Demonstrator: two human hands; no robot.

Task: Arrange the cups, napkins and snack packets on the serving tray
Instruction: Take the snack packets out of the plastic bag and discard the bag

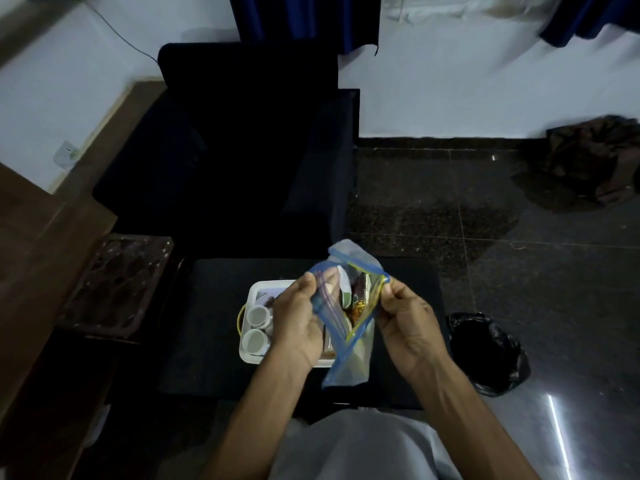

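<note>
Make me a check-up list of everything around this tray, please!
Surface: dark footstool with a white tray on it.
Job's things: two cups on the tray; snack packets inside a zip bag held over it.
Clutter: black bin bag on the tiled floor.
Hands: left hand and right hand each grip the bag's open mouth.
Cables: thin wire on the wall; yellow cord beside the tray.
Surroundings: dark armchair.
</note>
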